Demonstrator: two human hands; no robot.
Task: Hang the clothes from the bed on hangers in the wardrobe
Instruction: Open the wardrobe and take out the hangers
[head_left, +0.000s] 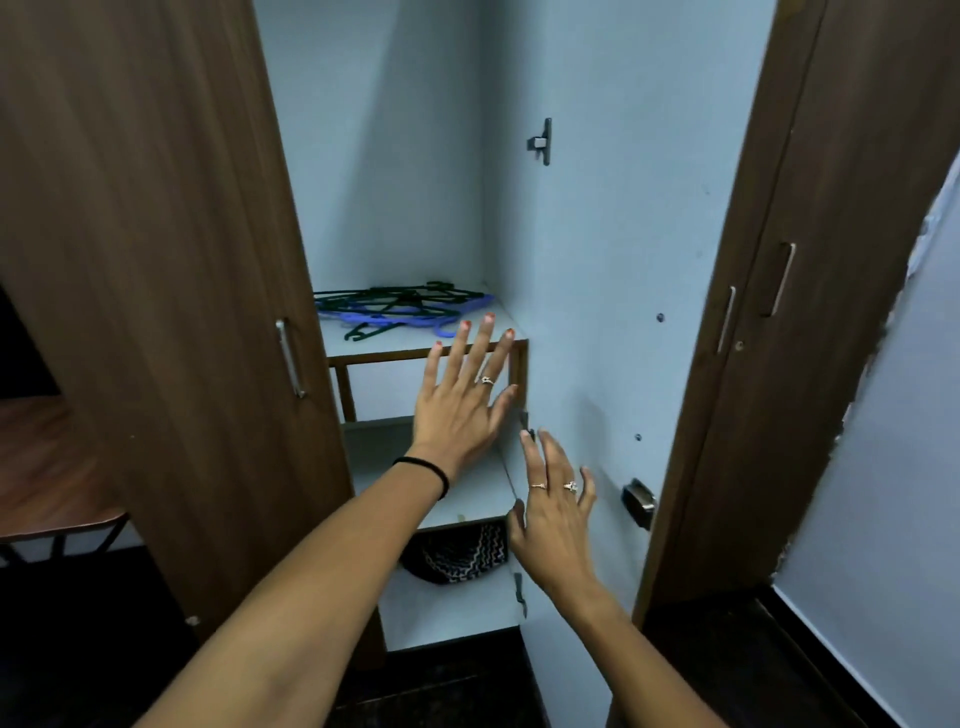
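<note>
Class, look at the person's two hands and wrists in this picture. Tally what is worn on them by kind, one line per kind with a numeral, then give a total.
Rings on the left hand: 1
Rings on the right hand: 2
Black bands on the left wrist: 1
Total: 4

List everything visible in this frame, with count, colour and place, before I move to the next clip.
hangers: a pile, count unclear, dark green and blue, top shelf
shelves: three visible, pale, inside wardrobe
patterned item: one, black and white zigzag, bottom shelf
doors: two, brown wood, open either side
handles: three, metal, on the doors
table: one, reddish brown, far left
left hand: open, ring, black wristband, before upper shelves
right hand: open, two rings, near inner panel
</note>
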